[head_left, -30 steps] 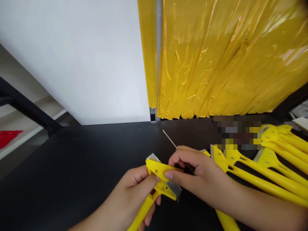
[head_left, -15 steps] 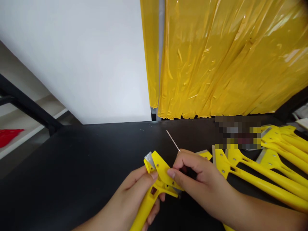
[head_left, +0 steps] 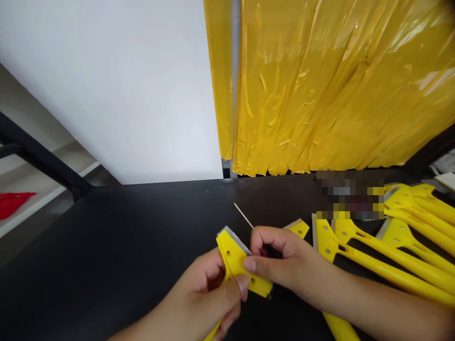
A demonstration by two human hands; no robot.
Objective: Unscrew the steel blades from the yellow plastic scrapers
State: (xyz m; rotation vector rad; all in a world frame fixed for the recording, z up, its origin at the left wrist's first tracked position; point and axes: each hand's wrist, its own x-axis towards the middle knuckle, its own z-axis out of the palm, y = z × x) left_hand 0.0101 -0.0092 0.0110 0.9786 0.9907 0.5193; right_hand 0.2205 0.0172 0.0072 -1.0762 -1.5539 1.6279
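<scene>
My left hand [head_left: 213,289] is closed around the neck of a yellow scraper [head_left: 229,253], its thumb pressing on the head. A yellow cover plate lies over the head, with dark screw holes showing. The grey blade [head_left: 237,238] peeks out along the upper edge. My right hand [head_left: 275,253] has its thumb on the cover plate near the blade. A thin metal rod [head_left: 243,215], like a screwdriver shaft, sticks out up and left from the same hand; its other end is hidden in the fingers. Most of the scraper's handle is behind my left hand.
Several yellow scrapers [head_left: 387,270] lie on the right of the black table [head_left: 88,246], one partly under my right forearm. A blurred-out patch [head_left: 350,195] covers something behind them. Yellow plastic sheeting [head_left: 320,94] and a white panel [head_left: 117,94] rise at the back.
The cover plate, tilted off the scraper head before, now lies over it, in line with the blade. My left thumb has moved down onto the plate. The rod has shifted left and down.
</scene>
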